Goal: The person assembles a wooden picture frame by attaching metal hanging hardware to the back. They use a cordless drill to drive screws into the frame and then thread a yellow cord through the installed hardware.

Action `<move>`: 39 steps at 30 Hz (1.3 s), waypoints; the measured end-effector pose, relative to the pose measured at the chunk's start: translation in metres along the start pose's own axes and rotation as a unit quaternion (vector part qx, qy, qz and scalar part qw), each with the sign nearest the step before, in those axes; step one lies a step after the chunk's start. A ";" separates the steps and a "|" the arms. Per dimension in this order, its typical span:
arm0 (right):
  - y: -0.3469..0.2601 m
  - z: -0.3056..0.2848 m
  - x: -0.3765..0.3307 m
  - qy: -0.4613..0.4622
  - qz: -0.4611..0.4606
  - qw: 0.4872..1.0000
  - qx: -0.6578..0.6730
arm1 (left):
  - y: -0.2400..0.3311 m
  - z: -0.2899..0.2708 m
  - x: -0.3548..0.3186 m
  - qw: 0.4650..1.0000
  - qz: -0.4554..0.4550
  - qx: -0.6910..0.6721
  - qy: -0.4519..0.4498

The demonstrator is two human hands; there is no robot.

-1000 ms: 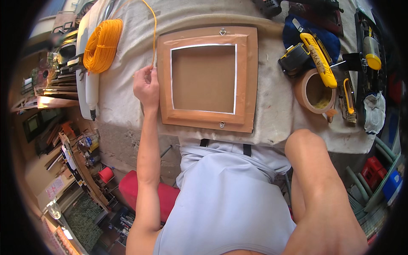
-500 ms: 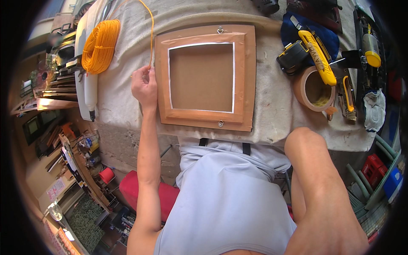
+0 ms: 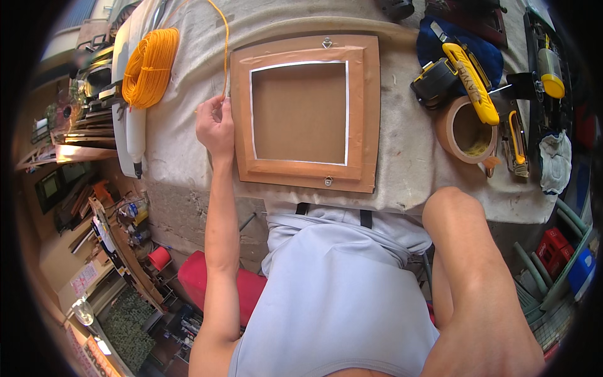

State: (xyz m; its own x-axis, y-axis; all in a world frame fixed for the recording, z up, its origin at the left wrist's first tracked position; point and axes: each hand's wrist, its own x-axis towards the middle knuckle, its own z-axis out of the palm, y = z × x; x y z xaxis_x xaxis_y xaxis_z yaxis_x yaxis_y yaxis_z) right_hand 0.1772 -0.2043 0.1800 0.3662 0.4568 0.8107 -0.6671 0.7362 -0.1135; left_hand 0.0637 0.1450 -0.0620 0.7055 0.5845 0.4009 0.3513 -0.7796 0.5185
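My left hand [image 3: 216, 125] is closed in a pinch on a thin orange cord [image 3: 227, 56], just beside the left edge of a picture frame. From the fingers the cord runs up and curves away to the left at the top. The frame [image 3: 364, 125] lies back side up, brown-taped around a white-edged square recess with a brown panel. A metal hanger [image 3: 327, 43] sits at its far edge, another hanger [image 3: 328, 181] at its near edge. My right arm [image 3: 461, 245] is bent with the elbow at the table's edge; its hand is out of sight.
An orange cord coil [image 3: 149, 69] and a white tube [image 3: 134, 144] lie at the left on the cloth-covered table [image 3: 182, 157]. At the right are a yellow utility knife [image 3: 471, 81], a tape roll [image 3: 447, 129], a tape measure [image 3: 433, 81] and a white glove [image 3: 555, 163].
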 end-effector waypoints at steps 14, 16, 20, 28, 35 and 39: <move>-0.006 0.004 -0.003 0.020 0.055 0.998 0.033 | 0.006 -0.002 0.002 0.999 -0.035 0.001 -0.015; -0.006 0.006 -0.005 0.013 0.035 0.999 0.019 | 0.007 -0.002 0.001 0.999 -0.043 -0.004 -0.014; -0.004 -0.001 0.002 -0.011 -0.006 0.999 -0.033 | 0.008 -0.003 0.001 0.999 -0.050 -0.002 -0.017; -0.004 -0.006 0.004 -0.021 0.001 0.999 -0.039 | 0.012 -0.003 0.001 0.999 -0.042 0.003 -0.016; 0.002 0.005 -0.005 0.053 -0.001 0.999 0.003 | 0.008 -0.003 0.001 0.999 -0.045 0.003 -0.017; 0.000 -0.004 0.002 0.017 0.001 0.999 -0.028 | 0.010 -0.002 0.001 0.999 -0.049 -0.001 -0.016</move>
State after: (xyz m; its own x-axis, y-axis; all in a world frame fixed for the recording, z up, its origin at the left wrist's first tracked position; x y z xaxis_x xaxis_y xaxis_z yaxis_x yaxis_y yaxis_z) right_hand 0.1803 -0.2017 0.1795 0.3868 0.4738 0.7911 -0.6311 0.7615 -0.1475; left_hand 0.0664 0.1382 -0.0547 0.6872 0.6502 0.3241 0.4186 -0.7190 0.5548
